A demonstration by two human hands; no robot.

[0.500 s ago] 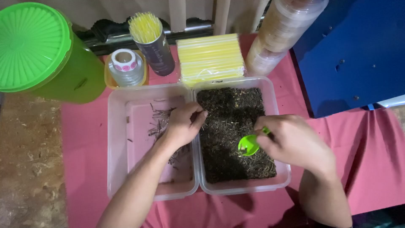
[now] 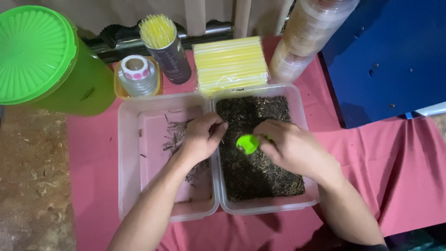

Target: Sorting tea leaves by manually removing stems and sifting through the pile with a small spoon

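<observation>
Two hands sorting dark dried leaves between two clear tubs on a pink-covered tabletop (image 2: 93, 153).

Head view: the right hand (image 2: 292, 148) has its grip closed on a small green scoop (image 2: 247, 143), held over the dark dried leaves (image 2: 260, 172) that fill the right tub (image 2: 306, 197). The left hand (image 2: 202, 137) rests across the wall shared with the left tub (image 2: 127, 186), fingertips pinched narrow at the leaves' edge; whether they hold anything I cannot tell. Loose stems (image 2: 174, 137) lie in the left tub.
</observation>
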